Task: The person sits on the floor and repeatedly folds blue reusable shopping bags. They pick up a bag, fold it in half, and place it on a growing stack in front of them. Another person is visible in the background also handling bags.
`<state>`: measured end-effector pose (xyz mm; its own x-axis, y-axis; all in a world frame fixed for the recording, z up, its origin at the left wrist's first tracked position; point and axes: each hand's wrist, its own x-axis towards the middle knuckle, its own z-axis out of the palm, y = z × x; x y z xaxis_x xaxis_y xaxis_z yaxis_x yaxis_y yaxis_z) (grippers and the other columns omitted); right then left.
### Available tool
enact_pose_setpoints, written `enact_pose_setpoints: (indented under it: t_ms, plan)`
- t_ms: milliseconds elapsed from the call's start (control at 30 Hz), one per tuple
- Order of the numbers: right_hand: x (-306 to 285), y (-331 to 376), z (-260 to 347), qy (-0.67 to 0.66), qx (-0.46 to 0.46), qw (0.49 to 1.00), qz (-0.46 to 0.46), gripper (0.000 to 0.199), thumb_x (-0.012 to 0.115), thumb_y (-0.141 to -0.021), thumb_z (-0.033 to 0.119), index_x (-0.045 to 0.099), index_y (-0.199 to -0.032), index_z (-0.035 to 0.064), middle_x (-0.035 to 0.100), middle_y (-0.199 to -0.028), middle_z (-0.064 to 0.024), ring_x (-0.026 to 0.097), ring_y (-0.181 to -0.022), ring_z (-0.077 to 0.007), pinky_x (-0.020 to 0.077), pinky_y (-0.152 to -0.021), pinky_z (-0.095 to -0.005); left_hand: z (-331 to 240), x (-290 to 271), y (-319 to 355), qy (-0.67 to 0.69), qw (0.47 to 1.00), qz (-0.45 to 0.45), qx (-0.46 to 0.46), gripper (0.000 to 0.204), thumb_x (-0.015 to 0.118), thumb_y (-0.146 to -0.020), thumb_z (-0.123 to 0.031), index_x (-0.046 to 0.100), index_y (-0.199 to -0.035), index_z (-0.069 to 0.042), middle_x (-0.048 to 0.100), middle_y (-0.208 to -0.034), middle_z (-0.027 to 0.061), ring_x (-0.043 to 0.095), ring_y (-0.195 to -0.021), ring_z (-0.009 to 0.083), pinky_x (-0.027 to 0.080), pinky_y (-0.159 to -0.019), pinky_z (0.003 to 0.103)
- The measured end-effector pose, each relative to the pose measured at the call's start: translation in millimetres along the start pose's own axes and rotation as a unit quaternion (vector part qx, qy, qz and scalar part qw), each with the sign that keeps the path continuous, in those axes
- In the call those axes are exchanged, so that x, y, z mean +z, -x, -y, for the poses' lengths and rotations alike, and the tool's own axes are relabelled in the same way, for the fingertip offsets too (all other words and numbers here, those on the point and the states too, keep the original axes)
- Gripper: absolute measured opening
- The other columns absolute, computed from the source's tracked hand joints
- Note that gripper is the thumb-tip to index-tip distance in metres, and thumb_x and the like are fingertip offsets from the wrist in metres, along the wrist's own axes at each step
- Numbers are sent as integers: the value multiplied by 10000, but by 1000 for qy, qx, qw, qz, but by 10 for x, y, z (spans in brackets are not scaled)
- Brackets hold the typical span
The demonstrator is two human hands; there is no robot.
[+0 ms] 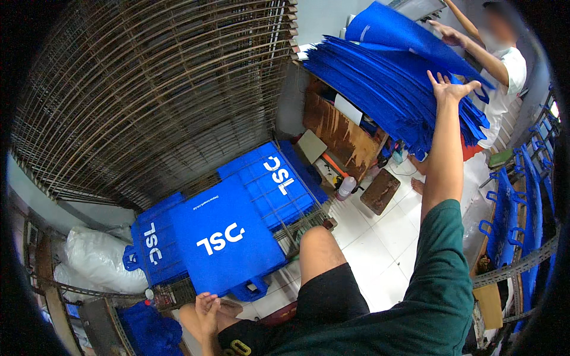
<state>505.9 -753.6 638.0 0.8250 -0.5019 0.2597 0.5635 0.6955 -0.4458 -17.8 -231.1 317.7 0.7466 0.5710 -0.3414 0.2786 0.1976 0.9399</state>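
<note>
My right hand (450,90) is stretched out at the upper right, fingers spread, against the near side of a thick stack of blue fabric bags (380,89). The top blue bag (409,44) curls up from that stack. Low in the view, my left hand (207,310) has loosely bent fingers beside the bottom edge of a flat blue bag (228,237) with white print; I see nothing held in it. This bag lies on a wire rack, handle toward me, partly over another printed blue bag (157,240) at left and a third (270,184) behind.
Tall stacked wire racks (160,89) rise at the far left. A co-worker in a white shirt (513,71) reaches over the stack. Blue bags (504,219) hang at right. A small wooden stool (380,191) and a bottle (345,188) stand on the tiles. Plastic-wrapped bundles (101,258) lie left.
</note>
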Motion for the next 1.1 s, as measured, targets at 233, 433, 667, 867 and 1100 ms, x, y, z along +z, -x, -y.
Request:
enact_pose_setpoints:
  t_ms: [233,433,667,867,1100]
  plan:
    - [-489,-718,-207,111,-19,978,-177,661,706,-723,105,309,-1241,-3,506,-1168,-193,579,-971,-370,471,-797,-593,267,57,38,25,1000,4,4,396,665,-788,-42,444,-1117,-40,562,-989,108,552,-880,164,461,-774,278]
    - [-144,-659,-155,327,-162,931,-2,529,585,-702,-57,376,-1186,-15,562,-1028,-139,598,-888,-267,504,-772,-398,216,143,51,24,999,18,41,377,660,-780,-14,458,-1098,-15,561,-1003,113,555,-912,179,462,-811,300]
    - [1557,1243,82,387,-45,855,343,346,628,-750,51,506,-1072,21,605,-923,-83,603,-800,-175,504,-726,-311,116,131,-63,-2,989,-24,143,306,662,-778,0,497,-1036,-12,570,-942,88,564,-873,156,466,-781,278]
    - [2039,2066,331,454,-4,729,513,430,657,-728,95,511,-1126,23,618,-955,-60,600,-818,-144,487,-755,-273,-282,328,-444,82,969,-42,228,211,650,-795,-9,529,-967,-12,575,-868,49,560,-813,123,461,-733,254]
    - [2294,2745,318,587,56,532,608,663,674,-678,92,436,-1296,56,565,-1147,-70,526,-1039,-168,392,-936,-299,-440,670,-1062,63,968,-30,241,187,688,-789,-103,582,-930,-41,591,-828,25,545,-741,96,439,-681,235]
